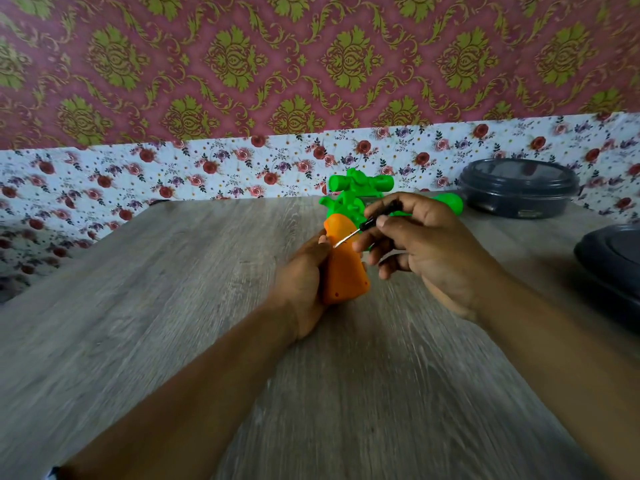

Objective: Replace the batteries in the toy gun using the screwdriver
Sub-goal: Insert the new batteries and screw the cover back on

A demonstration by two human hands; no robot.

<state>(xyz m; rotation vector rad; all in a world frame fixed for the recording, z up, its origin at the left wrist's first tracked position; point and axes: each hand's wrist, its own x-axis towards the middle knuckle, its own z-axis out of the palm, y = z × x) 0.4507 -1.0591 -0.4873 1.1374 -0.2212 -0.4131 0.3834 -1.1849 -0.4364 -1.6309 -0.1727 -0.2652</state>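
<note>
The toy gun (pixel 346 258) has a green body with a scope on top and an orange handle that points toward me. My left hand (pixel 304 282) grips the orange handle from the left side. My right hand (pixel 419 244) pinches a small screwdriver (pixel 367 225) with a black handle and a thin metal shaft. The shaft slants down to the left, and its tip touches the upper part of the orange handle near my left thumb. The green barrel end pokes out behind my right hand. No batteries are in sight.
The wooden table (pixel 173 289) runs back to a floral wall covering. A dark round lidded container (pixel 519 188) stands at the back right. Another dark container (pixel 613 265) sits at the right edge, close to my right forearm.
</note>
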